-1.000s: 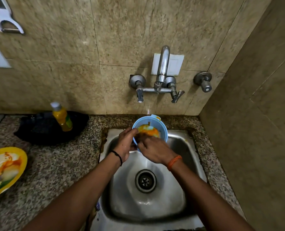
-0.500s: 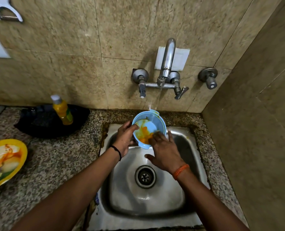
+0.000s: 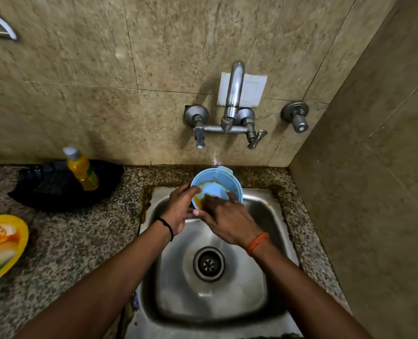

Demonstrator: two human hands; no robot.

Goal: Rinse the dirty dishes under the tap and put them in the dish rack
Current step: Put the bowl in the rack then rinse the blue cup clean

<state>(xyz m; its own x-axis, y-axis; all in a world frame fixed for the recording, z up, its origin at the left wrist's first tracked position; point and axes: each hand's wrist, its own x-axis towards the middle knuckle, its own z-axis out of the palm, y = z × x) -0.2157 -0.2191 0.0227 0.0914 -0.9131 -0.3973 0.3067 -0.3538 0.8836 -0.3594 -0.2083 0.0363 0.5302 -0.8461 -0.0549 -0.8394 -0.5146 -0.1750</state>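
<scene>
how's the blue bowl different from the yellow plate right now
The blue bowl is deep and held tilted over the sink under the running tap; the yellow plate is shallow and lies flat on the counter. The left hand grips the bowl while the right hand rubs inside it; nothing touches the plate. Both carry orange food residue.

No legible text, brand, number or sign is showing anywhere I am looking. The yellow bottle on the counter is carrying a green label, but its print is appearing too small and blurred for me to be reading.
</scene>
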